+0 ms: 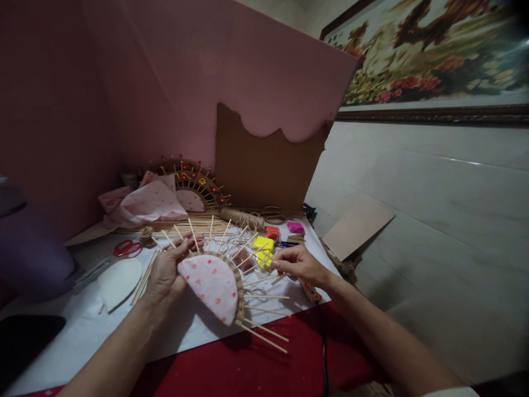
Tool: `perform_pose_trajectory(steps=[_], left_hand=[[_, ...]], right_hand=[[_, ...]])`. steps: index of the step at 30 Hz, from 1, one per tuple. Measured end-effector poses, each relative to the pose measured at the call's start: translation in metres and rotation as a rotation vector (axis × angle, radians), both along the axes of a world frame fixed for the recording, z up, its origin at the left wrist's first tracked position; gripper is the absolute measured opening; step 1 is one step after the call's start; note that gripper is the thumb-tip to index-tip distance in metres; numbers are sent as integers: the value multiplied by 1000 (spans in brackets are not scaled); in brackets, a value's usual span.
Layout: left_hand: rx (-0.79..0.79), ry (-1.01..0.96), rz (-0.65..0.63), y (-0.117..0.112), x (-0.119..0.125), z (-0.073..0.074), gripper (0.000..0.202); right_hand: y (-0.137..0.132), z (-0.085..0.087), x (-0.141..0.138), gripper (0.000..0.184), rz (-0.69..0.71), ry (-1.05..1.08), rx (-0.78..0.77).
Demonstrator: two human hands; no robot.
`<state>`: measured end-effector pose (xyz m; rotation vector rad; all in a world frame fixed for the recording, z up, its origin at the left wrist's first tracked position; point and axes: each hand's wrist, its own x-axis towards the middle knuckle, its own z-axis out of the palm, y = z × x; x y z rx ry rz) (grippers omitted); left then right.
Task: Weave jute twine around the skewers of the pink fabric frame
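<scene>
My left hand (167, 268) grips the edge of a half-round craft piece (212, 284), covered in pink dotted fabric, rimmed with woven twine, with several wooden skewers fanning out of it. It is held tilted above the white sheet (95, 325). My right hand (296, 263) is closed in a pinch at the skewer tips on the right side; what it pinches is too small to make out. A finished fan-shaped piece (194, 190) with coloured beads leans against the pink backdrop.
Red-handled scissors (126, 248), a white half-round cut-out (119, 281), loose skewers, a twine spool (243, 218), yellow (263, 243), red and magenta clay blocks, pink cloth (142, 204), a brown cardboard panel (264, 165) and a cardboard sheet (357, 227) on the tiled floor surround me.
</scene>
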<state>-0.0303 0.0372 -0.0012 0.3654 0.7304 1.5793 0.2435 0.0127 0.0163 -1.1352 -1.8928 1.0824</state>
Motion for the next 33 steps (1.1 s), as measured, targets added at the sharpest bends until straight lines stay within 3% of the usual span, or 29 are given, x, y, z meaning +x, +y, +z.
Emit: perform_pose_trajectory(steps=[5,11,18,25,33], left_hand=[[25,44,24,0,0,-2,25],[-15,20,70,1,-3,0,24],[-24,-44,42,3,-9,-1,25],[-63,-84,22,1,-8,5,25],[-43,-55,60,0,-11,6,28]], right_hand=[[-6,-1,0,18,-72,-151,384],[-17,0,-3,17,-23,-198,456],[-13,-5,-3,19,-38,-76,274],[-1,-7,-4,26,-50,222,-262],[1,-12,-2,23,-64,303,-352]])
